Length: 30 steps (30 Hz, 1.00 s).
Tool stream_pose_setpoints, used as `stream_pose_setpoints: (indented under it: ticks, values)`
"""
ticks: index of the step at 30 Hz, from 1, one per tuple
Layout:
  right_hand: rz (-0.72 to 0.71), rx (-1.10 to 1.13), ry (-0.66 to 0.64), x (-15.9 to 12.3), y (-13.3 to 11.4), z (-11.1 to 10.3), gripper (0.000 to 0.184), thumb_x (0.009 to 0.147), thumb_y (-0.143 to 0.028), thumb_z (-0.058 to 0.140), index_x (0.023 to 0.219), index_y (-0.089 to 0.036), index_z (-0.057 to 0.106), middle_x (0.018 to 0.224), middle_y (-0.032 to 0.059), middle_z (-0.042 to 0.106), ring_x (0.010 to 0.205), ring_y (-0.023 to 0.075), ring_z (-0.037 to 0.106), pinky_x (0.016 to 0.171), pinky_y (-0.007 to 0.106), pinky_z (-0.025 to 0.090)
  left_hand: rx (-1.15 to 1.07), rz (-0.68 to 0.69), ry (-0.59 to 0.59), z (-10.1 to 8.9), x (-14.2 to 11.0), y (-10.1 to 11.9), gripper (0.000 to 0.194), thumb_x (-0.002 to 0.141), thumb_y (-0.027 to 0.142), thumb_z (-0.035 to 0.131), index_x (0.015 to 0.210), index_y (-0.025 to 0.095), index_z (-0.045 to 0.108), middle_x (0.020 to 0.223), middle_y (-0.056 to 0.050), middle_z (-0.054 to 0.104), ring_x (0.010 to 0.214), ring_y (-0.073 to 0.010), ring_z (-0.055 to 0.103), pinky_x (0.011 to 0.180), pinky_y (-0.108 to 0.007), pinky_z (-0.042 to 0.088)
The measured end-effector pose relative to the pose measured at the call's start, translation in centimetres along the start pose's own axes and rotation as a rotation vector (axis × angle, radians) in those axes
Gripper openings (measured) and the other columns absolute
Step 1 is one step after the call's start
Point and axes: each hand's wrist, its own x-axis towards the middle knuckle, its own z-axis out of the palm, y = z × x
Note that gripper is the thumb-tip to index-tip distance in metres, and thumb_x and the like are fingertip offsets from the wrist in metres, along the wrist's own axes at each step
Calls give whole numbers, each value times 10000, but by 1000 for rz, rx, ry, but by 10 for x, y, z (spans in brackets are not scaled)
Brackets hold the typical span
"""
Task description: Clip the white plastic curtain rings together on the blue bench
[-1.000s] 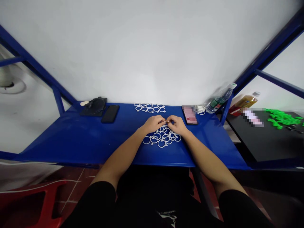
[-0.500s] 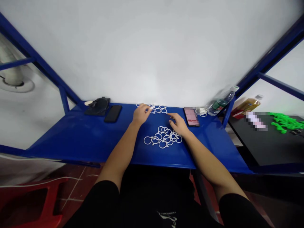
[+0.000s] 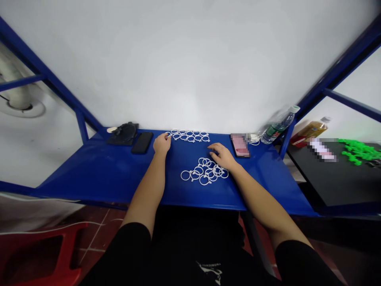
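Observation:
My left hand [image 3: 162,143] is closed in a pinch on a thin white plastic ring [image 3: 168,134], at the left end of the rows near the wall. Most of its fingers are hidden behind the back of the hand. Beside it, several white rings with small tabs [image 3: 191,139] lie in two neat rows along the table's back edge. My right hand [image 3: 222,156] hovers or rests just beyond the loose pile, fingers apart and slightly curled, holding nothing. Nearer to me, the loose pile of white rings [image 3: 204,180] overlaps untidily on the blue table, partly under my right wrist.
Left of my left hand lie a black phone [image 3: 142,142] and a dark pouch [image 3: 126,133]. On the right are a phone with a lit screen [image 3: 239,145], a white cable [image 3: 254,139] and a plastic bottle [image 3: 279,125]. A black side table [image 3: 333,178] holds green pieces [image 3: 358,151].
My left hand has moved left along the back row with a ring, uncovering more of the rows. My right hand has shifted only slightly.

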Motion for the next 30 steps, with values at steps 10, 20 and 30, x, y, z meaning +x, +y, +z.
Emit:
stream_pose_setpoints:
  ticks: [10,20,30]
  values:
    - [9,-1,-15,0,0,0,280,948,-193,585,1195,-226,711,1192,100,707,1071,253,670,1001,452,546,-101,163,-90,-12,-6,19,304,966,429,588,1053,208,776,1110,-85,781,1063,-242,692,945,-326,499]
    - [11,-20,-30,0,2,1,276,944,-184,600,1189,-222,720,1150,96,726,993,241,682,937,418,556,72,515,-1000,-15,-61,70,523,565,521,921,936,207,729,848,-27,753,747,-193,680,654,-278,469]
    - [-36,8,-144,0,-2,1,236,929,-267,677,1152,-217,738,1049,76,756,938,233,685,878,393,536,78,652,-691,12,-87,91,185,894,381,665,971,231,741,835,-28,737,759,-198,651,677,-292,412]
